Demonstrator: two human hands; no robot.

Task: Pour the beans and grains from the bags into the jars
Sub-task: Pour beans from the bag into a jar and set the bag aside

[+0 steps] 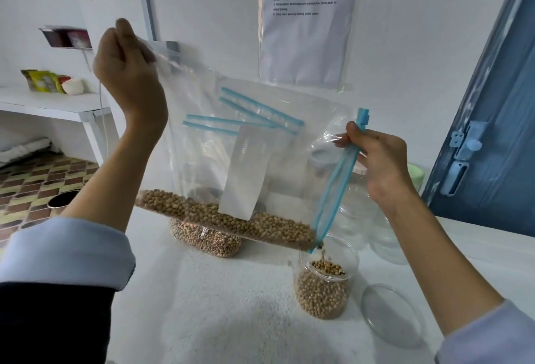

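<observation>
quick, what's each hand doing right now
Left hand: pinching the raised bottom corner of the zip bag.
Right hand: gripping the bag's blue zipper edge.

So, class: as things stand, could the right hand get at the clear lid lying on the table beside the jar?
Probably not yet. The right hand is pinching the bag's blue zip edge while beans pour into the jar. The path down to the lid looks free, but letting go would upset the pour.

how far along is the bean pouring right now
Done: the lid is off and the jar is well over half full. In hand: both hands, left and right, tilt the bag, beans dropping in. Left: the bag's remaining beans, another bag behind, empty jars.
</observation>
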